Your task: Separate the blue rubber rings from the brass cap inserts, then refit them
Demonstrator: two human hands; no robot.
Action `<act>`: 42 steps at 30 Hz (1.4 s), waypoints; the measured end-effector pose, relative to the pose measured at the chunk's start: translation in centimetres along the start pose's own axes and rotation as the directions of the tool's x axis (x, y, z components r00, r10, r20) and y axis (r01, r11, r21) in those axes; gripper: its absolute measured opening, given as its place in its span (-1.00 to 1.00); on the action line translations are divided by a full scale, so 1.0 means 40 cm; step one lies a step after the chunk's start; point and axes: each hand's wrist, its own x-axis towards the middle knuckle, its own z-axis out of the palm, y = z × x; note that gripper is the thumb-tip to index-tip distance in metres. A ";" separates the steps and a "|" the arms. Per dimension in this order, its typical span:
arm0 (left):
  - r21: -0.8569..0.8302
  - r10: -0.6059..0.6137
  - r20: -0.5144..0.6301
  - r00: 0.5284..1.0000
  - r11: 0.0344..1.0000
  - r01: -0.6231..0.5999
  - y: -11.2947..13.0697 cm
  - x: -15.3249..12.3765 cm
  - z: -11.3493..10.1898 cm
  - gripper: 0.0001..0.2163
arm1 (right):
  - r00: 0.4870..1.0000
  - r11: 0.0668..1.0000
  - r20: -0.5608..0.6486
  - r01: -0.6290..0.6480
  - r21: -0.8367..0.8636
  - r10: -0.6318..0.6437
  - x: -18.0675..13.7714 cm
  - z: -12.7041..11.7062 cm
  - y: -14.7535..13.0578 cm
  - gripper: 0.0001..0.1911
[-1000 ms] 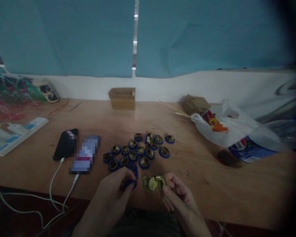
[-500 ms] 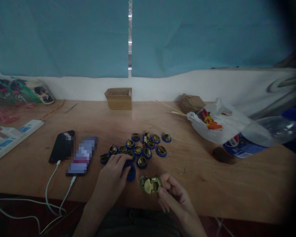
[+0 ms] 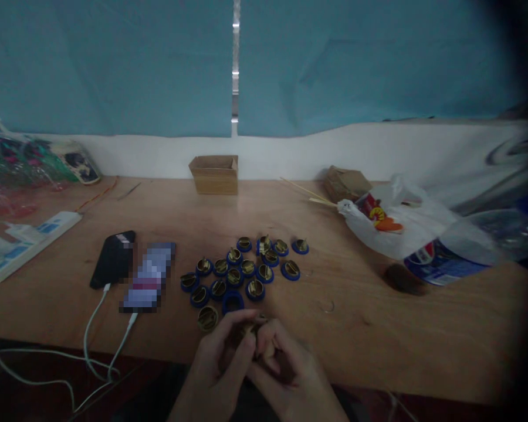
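Note:
My left hand [image 3: 222, 366] and my right hand [image 3: 286, 369] meet at the near edge of the wooden table [image 3: 378, 328], fingers pinched together around a small brass piece [image 3: 250, 329] that is mostly hidden. A lone brass disc [image 3: 207, 317] lies just left of my left fingers. An empty blue ring [image 3: 233, 302] lies just beyond them. Behind it sits a cluster of several blue rings with brass inserts [image 3: 246, 266].
Two phones [image 3: 114, 258] with white cables lie at the left, beside a white power strip [image 3: 30, 237]. A small cardboard box [image 3: 214, 173] stands at the back. A white plastic bag [image 3: 396, 225] and a lying soda bottle [image 3: 457, 249] are at the right.
My left hand came back from the blue rings to join my right hand. A brass disc and a blue ring now lie on the table; the brass stack in my right hand is covered.

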 end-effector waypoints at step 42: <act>0.768 0.109 -0.270 0.957 0.623 0.146 -0.091 -0.031 -0.248 -0.83 | 0.881 0.615 -0.473 -0.375 -0.694 0.003 -0.034 -0.282 0.167 -0.61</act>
